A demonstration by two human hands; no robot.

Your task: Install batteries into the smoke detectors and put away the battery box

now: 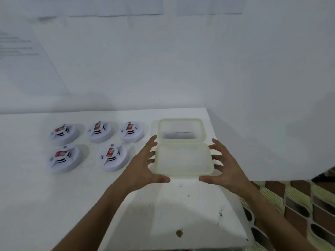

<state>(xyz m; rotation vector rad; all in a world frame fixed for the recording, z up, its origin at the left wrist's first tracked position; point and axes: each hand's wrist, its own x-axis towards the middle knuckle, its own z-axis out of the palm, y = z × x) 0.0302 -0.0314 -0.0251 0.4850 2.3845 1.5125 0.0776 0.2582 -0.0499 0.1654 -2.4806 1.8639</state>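
Translucent plastic with a yellowish rim, that's the battery box, sitting right of centre in the frame near the far right corner of the white table. It's rectangular, long axis running left to right across the picture, opening facing up. Inside I can only make out a dim dark-reddish streak along the bottom, too blurry to say what it is.

Just below it in the frame is the lid, same cloudy plastic and same left-right long axis, its far edge right at the box's near rim. Can't tell if it's lifted or lying flat on the table.

The left hand and right hand flank the lid's short ends, fingers spread and lightly curved, thumbs near its lower corners. Whether they actually grip the lid, I can't tell.

At the left-centre of the frame, 5 white round smoke detectors lie in 2 rows, 3 behind and 2 in front, each showing a red battery.
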